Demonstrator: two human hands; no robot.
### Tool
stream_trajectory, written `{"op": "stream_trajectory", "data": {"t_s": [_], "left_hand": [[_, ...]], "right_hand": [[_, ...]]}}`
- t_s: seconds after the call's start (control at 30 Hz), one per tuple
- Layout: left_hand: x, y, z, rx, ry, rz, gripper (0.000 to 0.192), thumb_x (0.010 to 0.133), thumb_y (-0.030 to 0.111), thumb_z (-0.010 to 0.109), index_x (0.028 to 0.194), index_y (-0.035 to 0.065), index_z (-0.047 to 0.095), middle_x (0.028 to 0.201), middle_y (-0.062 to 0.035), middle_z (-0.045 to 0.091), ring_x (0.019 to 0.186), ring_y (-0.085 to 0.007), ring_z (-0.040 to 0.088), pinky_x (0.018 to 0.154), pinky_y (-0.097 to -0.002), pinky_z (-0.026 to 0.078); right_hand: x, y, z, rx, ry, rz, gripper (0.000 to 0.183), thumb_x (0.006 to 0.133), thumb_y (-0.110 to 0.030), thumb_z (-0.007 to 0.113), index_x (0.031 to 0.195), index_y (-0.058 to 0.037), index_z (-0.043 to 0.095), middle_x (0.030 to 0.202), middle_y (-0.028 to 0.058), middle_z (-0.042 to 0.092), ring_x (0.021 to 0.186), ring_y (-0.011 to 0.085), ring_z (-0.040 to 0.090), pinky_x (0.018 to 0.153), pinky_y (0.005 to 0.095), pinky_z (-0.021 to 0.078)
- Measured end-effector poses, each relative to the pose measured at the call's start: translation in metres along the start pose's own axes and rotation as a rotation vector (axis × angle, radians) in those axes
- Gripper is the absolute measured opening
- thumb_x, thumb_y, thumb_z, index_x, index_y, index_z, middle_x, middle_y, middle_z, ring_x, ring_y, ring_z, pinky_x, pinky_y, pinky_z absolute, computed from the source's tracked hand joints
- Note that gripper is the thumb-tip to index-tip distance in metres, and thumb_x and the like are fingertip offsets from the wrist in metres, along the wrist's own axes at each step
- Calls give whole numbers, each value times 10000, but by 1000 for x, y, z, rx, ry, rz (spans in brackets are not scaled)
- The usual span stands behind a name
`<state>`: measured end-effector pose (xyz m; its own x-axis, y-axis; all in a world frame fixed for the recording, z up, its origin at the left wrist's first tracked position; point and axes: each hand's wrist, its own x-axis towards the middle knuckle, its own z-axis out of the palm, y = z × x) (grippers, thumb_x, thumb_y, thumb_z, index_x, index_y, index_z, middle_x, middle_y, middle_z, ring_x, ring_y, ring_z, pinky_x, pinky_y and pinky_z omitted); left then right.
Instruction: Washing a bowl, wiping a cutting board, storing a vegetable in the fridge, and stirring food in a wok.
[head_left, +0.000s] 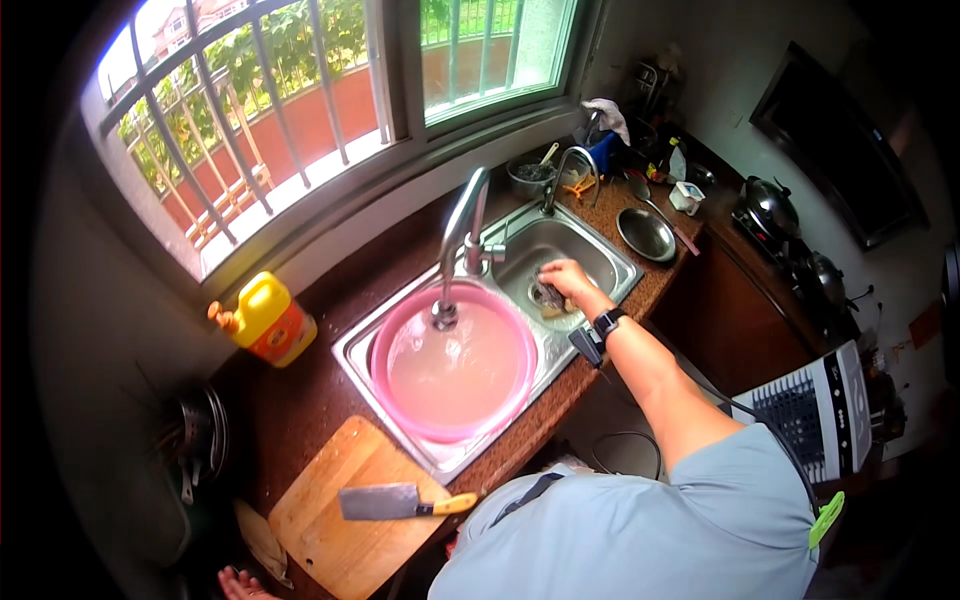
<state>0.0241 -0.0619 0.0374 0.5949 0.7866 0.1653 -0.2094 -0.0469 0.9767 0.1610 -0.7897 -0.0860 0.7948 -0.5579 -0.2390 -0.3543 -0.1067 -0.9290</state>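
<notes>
Over the small sink basin reaches my right hand, its fingers closed on a dark scouring pad near the drain. Something pale brown lies in the basin just below it; what it is cannot be made out. To its left, a pink plastic basin of cloudy water fills the larger sink, with the faucet hanging over it. My left hand shows only in part at the bottom edge, fingers apart, near a wooden cutting board. A cleaver with a yellow handle lies across the board.
A yellow jug stands left of the sink under the barred window. Right of the small basin are a metal bowl, a ladle and a white tub. Pots stand farther right. A white slatted appliance stands beside the counter.
</notes>
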Motion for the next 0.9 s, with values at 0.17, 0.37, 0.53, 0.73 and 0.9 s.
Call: {"op": "stream_trajectory", "data": {"t_s": [0.17, 0.37, 0.53, 0.73, 0.9], "left_hand": [[-112, -36, 104, 136, -337, -280, 203, 929, 162, 517, 1121, 122, 568, 997, 45, 608, 747, -50, 535, 618, -155, 395], [-254, -37, 173, 210, -471, -460, 180, 925, 94, 508, 1085, 42, 573, 934, -64, 640, 660, -89, 599, 526, -176, 470], [-295, -60, 177, 165, -541, -609, 180, 924, 97, 518, 1077, 10, 558, 918, -91, 633, 651, -114, 601, 523, -193, 487], [-315, -108, 188, 344, -626, -610, 106, 881, 121, 595, 903, 18, 603, 713, -69, 610, 512, -101, 514, 431, -214, 390], [-319, -143, 238, 764, -896, -237, 262, 833, 193, 657, 661, 6, 592, 581, -24, 571, 519, -84, 481, 484, -256, 399]], "right_hand": [[135, -34, -3, 487, 2, 57, 379, 757, -75, 698, 1108, -4, 577, 952, 98, 646, 825, 178, 611, 715, 327, 504], [277, -84, -15, 623, 402, -80, 714, 755, -190, 708, 1342, -59, 323, 1178, 122, 518, 957, 227, 536, 721, 388, 458], [254, -68, -2, 365, 200, 66, 742, 771, -223, 697, 1368, -26, 303, 1188, 174, 524, 828, 206, 567, 578, 311, 494], [152, -13, -17, 362, -388, 83, 261, 823, -134, 648, 1053, -22, 599, 869, 75, 635, 710, 156, 625, 565, 279, 513], [90, 19, -68, 119, -444, -109, 67, 798, -96, 638, 768, -39, 623, 665, 31, 615, 497, 93, 551, 448, 234, 454]]}}
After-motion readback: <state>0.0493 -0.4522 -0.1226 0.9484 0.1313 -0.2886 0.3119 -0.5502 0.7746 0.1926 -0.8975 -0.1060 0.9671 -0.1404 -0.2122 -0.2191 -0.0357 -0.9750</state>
